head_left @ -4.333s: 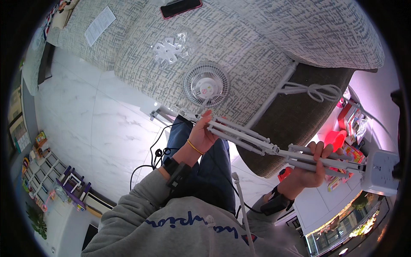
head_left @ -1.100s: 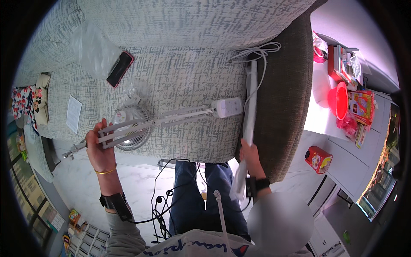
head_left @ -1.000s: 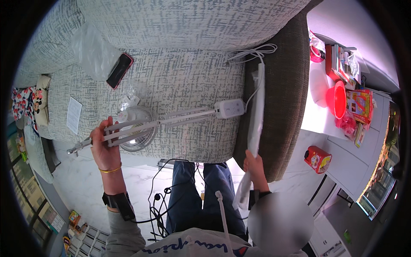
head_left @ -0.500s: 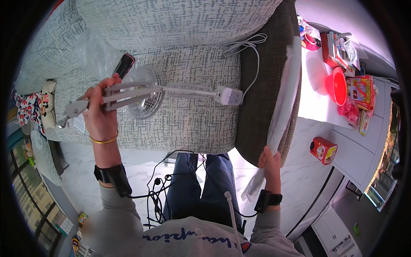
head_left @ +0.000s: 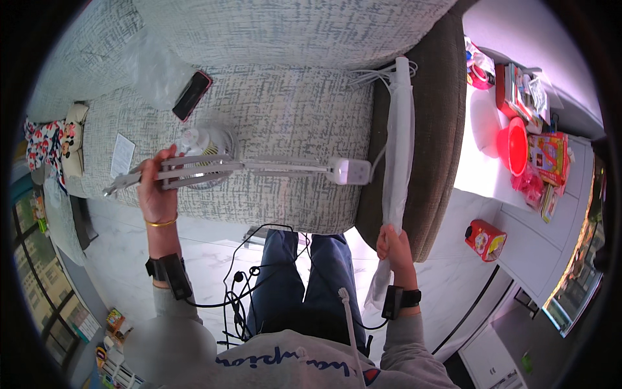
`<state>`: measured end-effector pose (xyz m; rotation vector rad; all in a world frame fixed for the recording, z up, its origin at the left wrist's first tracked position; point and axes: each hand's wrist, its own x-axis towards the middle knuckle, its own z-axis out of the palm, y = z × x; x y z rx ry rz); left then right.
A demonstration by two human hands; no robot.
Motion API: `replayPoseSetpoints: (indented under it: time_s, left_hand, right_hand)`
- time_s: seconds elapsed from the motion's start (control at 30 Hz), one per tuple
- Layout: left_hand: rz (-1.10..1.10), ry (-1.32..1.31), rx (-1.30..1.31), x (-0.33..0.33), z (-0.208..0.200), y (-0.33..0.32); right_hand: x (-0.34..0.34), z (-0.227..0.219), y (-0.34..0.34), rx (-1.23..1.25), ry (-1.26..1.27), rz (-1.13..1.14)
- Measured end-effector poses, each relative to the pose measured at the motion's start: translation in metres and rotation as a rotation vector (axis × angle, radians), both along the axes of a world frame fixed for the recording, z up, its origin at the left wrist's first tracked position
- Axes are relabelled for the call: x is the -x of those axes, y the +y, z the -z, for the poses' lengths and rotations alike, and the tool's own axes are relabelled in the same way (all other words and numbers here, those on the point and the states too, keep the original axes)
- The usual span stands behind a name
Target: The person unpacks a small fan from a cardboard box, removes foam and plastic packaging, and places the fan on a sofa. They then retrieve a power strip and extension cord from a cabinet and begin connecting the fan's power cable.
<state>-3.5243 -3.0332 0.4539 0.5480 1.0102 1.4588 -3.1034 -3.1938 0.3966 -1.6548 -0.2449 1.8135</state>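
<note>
My left hand (head_left: 159, 189) is closed around the lower part of a grey folding arm with parallel rods (head_left: 241, 166), held level over the sofa seat. At the arm's right end sits a white box (head_left: 353, 172) with a cable running from it. Behind the rods is a round, clear caged head like a small fan (head_left: 225, 137), partly hidden. My right hand (head_left: 395, 247) grips the lower part of a long white tube wrapped in thin plastic (head_left: 398, 139). The tube stretches away from me beside the sofa armrest (head_left: 431, 129), its loose wrapping hanging below my fist.
On the patterned sofa seat (head_left: 278, 110) lie a dark phone (head_left: 192, 96), a clear plastic bag (head_left: 152, 68) and a paper sheet (head_left: 122, 155). Tangled black cables (head_left: 240, 279) hang by my legs. At right are a red bowl (head_left: 513, 146), books (head_left: 508, 91) and a red container (head_left: 486, 240).
The wrapped tube has swung left, off the armrest's outer side towards the seat. My left hand has come slightly nearer with the folding arm, leaving the phone fully in sight.
</note>
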Motion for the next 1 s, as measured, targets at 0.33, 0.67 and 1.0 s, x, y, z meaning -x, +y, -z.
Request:
replayPoseSetpoints:
  time_s: [0.33, 0.67, 1.0]
  left_hand:
    - [0.013, 0.038, 0.009, 0.003, 0.037, 0.032]
    - [0.07, 0.053, 0.58, 0.028, 0.079, 0.091]
    - [0.061, 0.552, 0.529, 0.037, 0.109, 0.072]
  right_hand:
    - [0.03, 0.005, 0.03, -0.136, 0.06, -0.303]
    - [0.067, 0.009, 0.045, -0.196, -0.323, -0.496]
    - [0.081, 0.01, 0.034, -0.359, -0.538, -0.376]
